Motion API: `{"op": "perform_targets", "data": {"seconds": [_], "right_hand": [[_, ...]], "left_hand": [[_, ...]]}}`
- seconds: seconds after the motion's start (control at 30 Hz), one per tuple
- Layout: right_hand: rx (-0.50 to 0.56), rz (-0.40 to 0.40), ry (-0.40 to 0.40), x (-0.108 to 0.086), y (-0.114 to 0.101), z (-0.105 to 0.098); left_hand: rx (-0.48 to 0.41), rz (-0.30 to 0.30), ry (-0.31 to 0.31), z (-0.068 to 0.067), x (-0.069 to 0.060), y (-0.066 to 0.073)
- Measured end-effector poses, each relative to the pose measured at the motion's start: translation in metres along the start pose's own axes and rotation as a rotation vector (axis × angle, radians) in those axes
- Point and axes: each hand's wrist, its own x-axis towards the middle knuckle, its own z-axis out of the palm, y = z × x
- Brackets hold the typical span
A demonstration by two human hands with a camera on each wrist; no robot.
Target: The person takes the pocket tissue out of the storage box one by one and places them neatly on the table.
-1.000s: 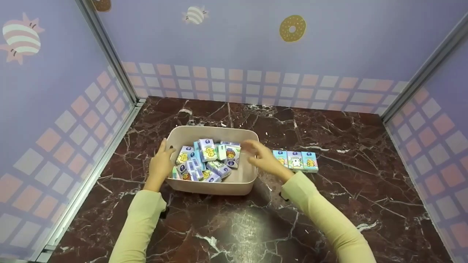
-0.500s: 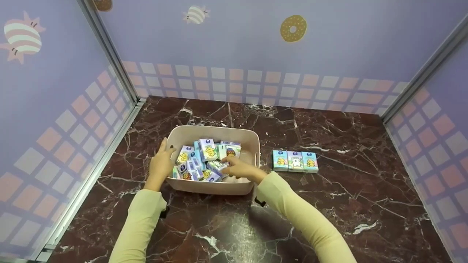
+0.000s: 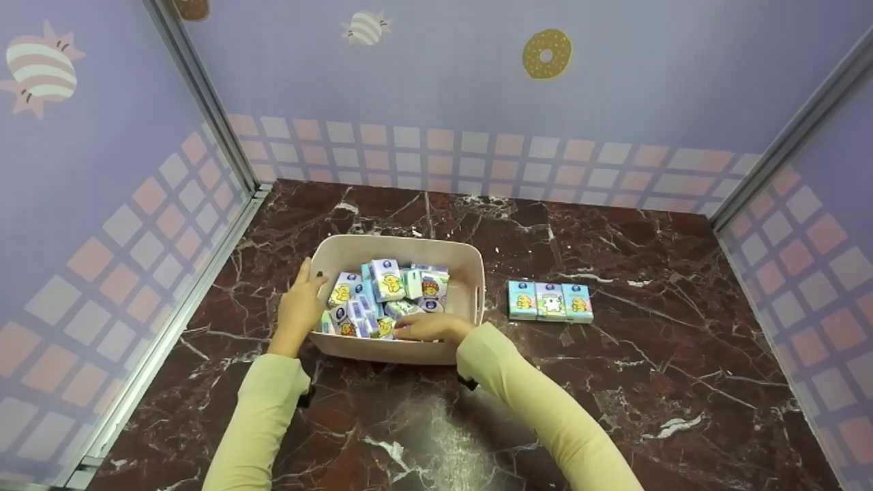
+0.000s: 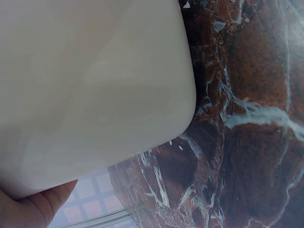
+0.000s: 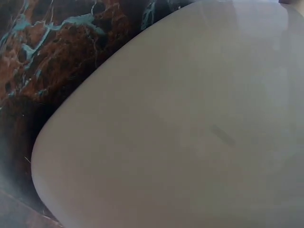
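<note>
Your left hand [image 3: 301, 315] grips the bin [image 3: 395, 351] at 9 o'clock. Packs [image 3: 387, 281] lie jumbled inside, long axes mixed — nearest at 10 o'clock from your right hand [image 3: 435, 327], the closer one. Whether it's spread or pinching — can't tell.

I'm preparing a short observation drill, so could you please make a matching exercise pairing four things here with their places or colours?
1. Left hand
2. Right hand
3. Bin
4. Row of three packs

A. Beige
B. On the marble tabletop, right of the bin
C. In the bin, by its near wall
D. At the bin's left end

Pairs: 1-D, 2-C, 3-A, 4-B
</note>
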Motion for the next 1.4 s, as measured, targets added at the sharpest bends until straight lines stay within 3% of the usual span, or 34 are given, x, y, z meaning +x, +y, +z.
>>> {"op": "perform_targets", "data": {"seconds": [0.1, 0.17, 0.4, 0.47, 0.57, 0.67, 0.73, 0.9, 0.97, 1.07, 1.27, 1.4], "right_hand": [[0.034, 0.023, -0.014, 0.002, 0.000, 0.000], [0.111, 0.047, 0.000, 0.003, 0.001, 0.000], [0.637, 0.135, 0.127, 0.008, 0.003, 0.000], [0.731, 0.126, 0.136, 0.010, 0.003, 0.000], [0.789, 0.114, 0.133, 0.011, 0.002, 0.002], [0.768, 0.100, 0.121, 0.011, -0.001, 0.003], [0.696, 0.079, 0.095, 0.011, -0.002, 0.004], [0.357, 0.003, -0.025, 0.006, -0.005, 0.005], [0.260, -0.023, -0.036, 0.005, -0.006, 0.006], [0.239, -0.031, 0.043, 0.005, -0.006, 0.006], [0.281, 0.013, 0.319, 0.004, -0.006, 0.005], [0.341, 0.020, 0.417, 0.003, -0.004, 0.004]], "left_hand": [[0.002, 0.002, -0.002, 0.000, 0.000, 0.000], [0.004, 0.006, 0.001, 0.000, 0.000, 0.000], [0.008, 0.004, 0.000, 0.000, 0.000, -0.001], [0.009, 0.003, -0.001, 0.000, 0.000, -0.001], [0.009, -0.002, -0.001, 0.000, 0.000, -0.001], [0.014, -0.002, 0.002, 0.000, 0.000, -0.001], [0.015, -0.003, 0.005, 0.000, 0.000, -0.001], [0.012, 0.001, 0.008, 0.000, 0.000, 0.000], [0.010, 0.003, 0.005, 0.000, 0.001, 0.000], [0.010, 0.001, 0.002, 0.000, 0.001, 0.000], [0.016, -0.010, -0.002, 0.000, 0.001, -0.001], [0.012, -0.016, -0.008, 0.001, 0.001, -0.001]]}}
